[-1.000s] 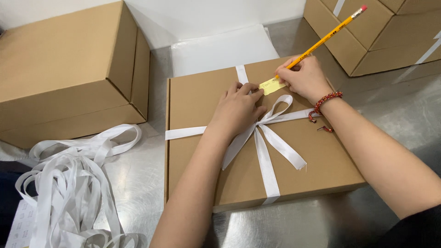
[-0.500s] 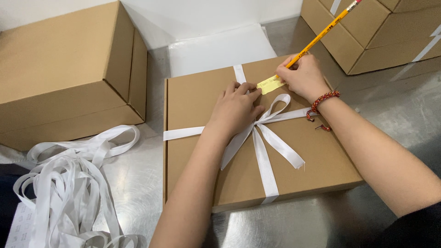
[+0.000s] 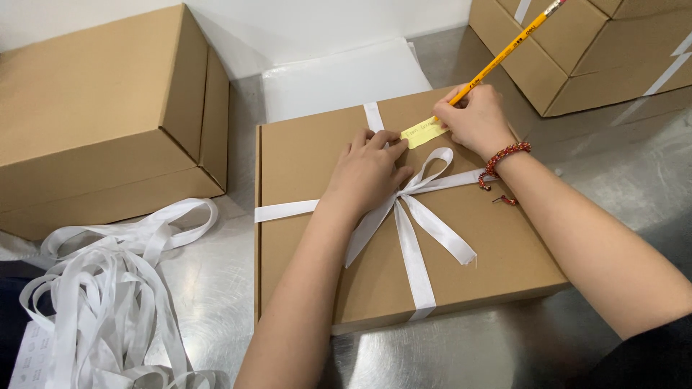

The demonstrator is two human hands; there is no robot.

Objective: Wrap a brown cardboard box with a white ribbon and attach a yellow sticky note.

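The right hand (image 3: 477,119) has its grip closed on a yellow pencil (image 3: 504,54), tip on a small yellow label (image 3: 423,132). The left hand (image 3: 369,173) lies flat, grasping nothing, fingertips pinning the label's nine o'clock end. Both rest on a flat cardboard box (image 3: 310,245) tied with white ribbon (image 3: 418,216) mid-desk (image 3: 620,180). Loose ribbon (image 3: 108,288) is heaped at eight o'clock.

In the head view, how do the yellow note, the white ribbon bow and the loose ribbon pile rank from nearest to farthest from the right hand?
From the right hand:
1. Yellow note, touching its fingers, on the box lid.
2. White ribbon bow, just below, at lid centre.
3. Loose ribbon pile, far left on the table.
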